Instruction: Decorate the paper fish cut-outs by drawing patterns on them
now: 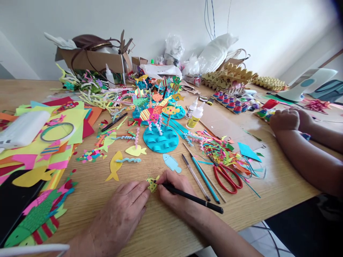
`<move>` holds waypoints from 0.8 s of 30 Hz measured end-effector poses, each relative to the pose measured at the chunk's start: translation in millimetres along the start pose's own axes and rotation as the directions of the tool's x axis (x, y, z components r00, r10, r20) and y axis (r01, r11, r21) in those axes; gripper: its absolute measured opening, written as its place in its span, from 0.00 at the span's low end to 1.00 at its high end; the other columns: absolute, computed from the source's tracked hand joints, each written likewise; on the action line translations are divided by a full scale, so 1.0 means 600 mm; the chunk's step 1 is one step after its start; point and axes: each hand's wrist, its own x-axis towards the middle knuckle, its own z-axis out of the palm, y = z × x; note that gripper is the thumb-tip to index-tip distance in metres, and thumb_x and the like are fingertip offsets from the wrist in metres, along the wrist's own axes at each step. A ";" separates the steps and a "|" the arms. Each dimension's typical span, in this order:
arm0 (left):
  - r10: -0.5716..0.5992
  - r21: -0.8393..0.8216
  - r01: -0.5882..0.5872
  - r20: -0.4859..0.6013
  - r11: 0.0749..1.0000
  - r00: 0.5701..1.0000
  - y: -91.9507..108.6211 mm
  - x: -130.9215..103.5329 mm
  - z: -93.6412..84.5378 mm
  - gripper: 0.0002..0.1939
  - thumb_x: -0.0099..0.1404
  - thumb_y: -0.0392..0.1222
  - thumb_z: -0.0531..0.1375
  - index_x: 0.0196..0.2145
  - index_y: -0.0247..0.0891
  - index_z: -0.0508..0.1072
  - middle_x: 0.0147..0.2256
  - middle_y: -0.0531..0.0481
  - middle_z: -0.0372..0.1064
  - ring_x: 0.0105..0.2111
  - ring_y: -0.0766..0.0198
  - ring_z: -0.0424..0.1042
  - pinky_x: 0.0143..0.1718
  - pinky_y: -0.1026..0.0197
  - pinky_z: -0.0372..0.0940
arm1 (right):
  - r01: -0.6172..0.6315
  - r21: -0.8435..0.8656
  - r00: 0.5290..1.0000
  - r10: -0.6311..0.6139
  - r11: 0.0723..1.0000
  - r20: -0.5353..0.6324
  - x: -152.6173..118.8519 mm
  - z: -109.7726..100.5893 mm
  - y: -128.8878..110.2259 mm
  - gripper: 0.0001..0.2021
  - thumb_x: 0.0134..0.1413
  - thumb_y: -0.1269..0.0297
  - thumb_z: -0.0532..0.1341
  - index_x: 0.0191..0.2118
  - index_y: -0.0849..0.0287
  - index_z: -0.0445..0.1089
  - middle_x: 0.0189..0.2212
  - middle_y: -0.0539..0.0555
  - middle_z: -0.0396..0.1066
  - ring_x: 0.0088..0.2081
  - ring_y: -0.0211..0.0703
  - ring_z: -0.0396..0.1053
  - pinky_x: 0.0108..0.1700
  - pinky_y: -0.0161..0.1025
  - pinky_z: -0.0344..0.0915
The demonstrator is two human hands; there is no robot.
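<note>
Under the fingertips of my left hand (124, 201), the edge of a small yellow-green paper fish (152, 185) with dark dots is pressed to the table. Its fingers lie close together. My right hand (175, 187) is closed around a black pen (195, 198), whose tip touches the fish. Just beyond lies a light blue paper fish (172, 163). A yellow paper fish (115, 166) with a twisted blue pipe cleaner (131, 160) is to the left. Another pale yellow fish (135, 151) has a pink pipe cleaner (137, 137).
Red-handled scissors (227, 180), a blue pen (205, 175) and paper scraps (219, 148) lie to the right. Behind them stand glue bottles (195, 117) and a blue base (160, 139) bearing paper fish. Coloured paper (76, 123) lies left. Another person's hands (285, 119) rest at far right.
</note>
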 end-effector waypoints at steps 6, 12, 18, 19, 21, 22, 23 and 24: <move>0.003 0.023 -0.002 -0.013 1.000 1.000 0.001 -0.001 0.001 0.17 0.65 0.29 0.45 0.41 0.35 0.72 0.41 0.46 0.74 0.40 0.59 0.71 0.39 0.57 0.70 | -0.021 -0.001 0.999 0.021 1.000 0.039 0.000 -0.003 -0.004 0.06 0.43 0.76 0.55 0.26 0.58 0.64 0.20 0.46 0.66 0.22 0.33 0.62 0.26 0.30 0.57; 0.025 0.029 -0.025 -0.017 0.999 1.000 0.002 0.003 -0.002 0.17 0.66 0.29 0.44 0.41 0.33 0.71 0.40 0.45 0.74 0.39 0.59 0.72 0.37 0.55 0.72 | -0.032 -0.011 0.999 0.032 0.999 0.044 0.000 -0.003 -0.005 0.06 0.43 0.76 0.54 0.26 0.58 0.64 0.20 0.46 0.66 0.22 0.34 0.62 0.26 0.31 0.57; 0.027 0.031 -0.026 -0.021 0.999 0.999 0.002 0.005 -0.001 0.16 0.66 0.29 0.44 0.40 0.33 0.71 0.40 0.44 0.74 0.38 0.58 0.73 0.37 0.55 0.72 | -0.032 -0.013 0.999 0.032 0.999 0.016 -0.002 0.000 -0.001 0.06 0.43 0.75 0.54 0.26 0.58 0.64 0.19 0.47 0.65 0.22 0.34 0.62 0.26 0.31 0.56; 0.027 0.034 -0.026 -0.024 0.999 0.999 0.003 0.005 -0.001 0.16 0.66 0.29 0.44 0.40 0.33 0.71 0.40 0.45 0.74 0.38 0.58 0.73 0.37 0.55 0.72 | -0.027 -0.010 0.999 0.027 1.000 0.020 -0.002 0.000 0.000 0.05 0.43 0.75 0.54 0.26 0.58 0.64 0.19 0.47 0.65 0.22 0.34 0.62 0.26 0.30 0.56; 0.025 0.032 -0.024 -0.029 0.999 0.999 0.003 0.005 -0.001 0.16 0.66 0.29 0.44 0.39 0.34 0.71 0.40 0.45 0.74 0.38 0.59 0.73 0.37 0.56 0.72 | -0.026 -0.006 0.999 0.026 1.000 0.032 -0.002 0.000 0.000 0.06 0.43 0.75 0.54 0.26 0.58 0.65 0.19 0.46 0.65 0.22 0.34 0.62 0.25 0.30 0.56; 0.026 0.028 -0.025 -0.035 0.999 0.999 0.003 0.005 -0.001 0.16 0.66 0.29 0.44 0.39 0.34 0.71 0.39 0.45 0.74 0.38 0.59 0.73 0.37 0.56 0.72 | -0.031 -0.008 0.999 0.031 0.999 0.031 -0.002 0.000 0.000 0.06 0.43 0.75 0.54 0.27 0.58 0.65 0.19 0.46 0.66 0.22 0.34 0.62 0.25 0.30 0.56; 0.026 0.024 -0.025 -0.038 0.999 0.999 0.003 0.005 -0.002 0.16 0.66 0.28 0.44 0.39 0.33 0.71 0.39 0.45 0.74 0.38 0.59 0.73 0.37 0.56 0.72 | -0.034 -0.011 0.999 0.035 0.999 0.028 -0.002 0.000 0.000 0.06 0.43 0.76 0.54 0.27 0.58 0.65 0.19 0.47 0.66 0.22 0.34 0.62 0.26 0.30 0.57; 0.025 0.021 -0.025 -0.042 0.999 0.999 0.003 0.005 -0.002 0.17 0.66 0.28 0.44 0.40 0.33 0.71 0.39 0.45 0.74 0.38 0.59 0.73 0.37 0.56 0.72 | -0.035 -0.014 0.999 0.035 0.999 0.022 -0.001 0.000 0.000 0.06 0.43 0.76 0.54 0.27 0.58 0.65 0.20 0.47 0.66 0.22 0.34 0.62 0.26 0.31 0.57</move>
